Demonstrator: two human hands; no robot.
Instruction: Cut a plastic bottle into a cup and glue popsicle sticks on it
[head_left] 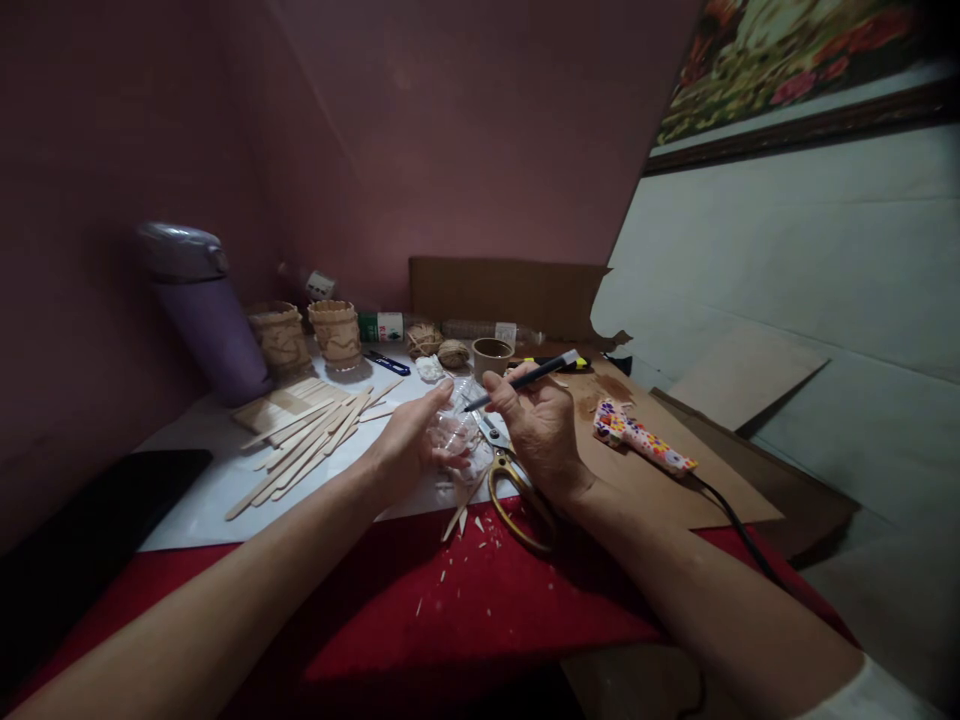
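My left hand [411,438] is closed around a clear plastic piece [454,428], which looks like part of a cut bottle. In my right hand [546,430] is a dark pen [531,377], gripped like a writing tool, its tip at or very near the plastic. Below my right hand lie scissors with gold handles [501,500], blades pointing away from me and partly hidden behind the hands. Wood slivers [463,520] are scattered just in front of the plastic piece.
Wooden craft sticks [315,440] lie left, near a purple flask [206,320] and two stick-decorated cups [335,335]. A patterned glue gun [643,440] with a cord rests on cardboard at right. Behind are twine balls [453,353], a brown cup [493,356] and cutters [387,362].
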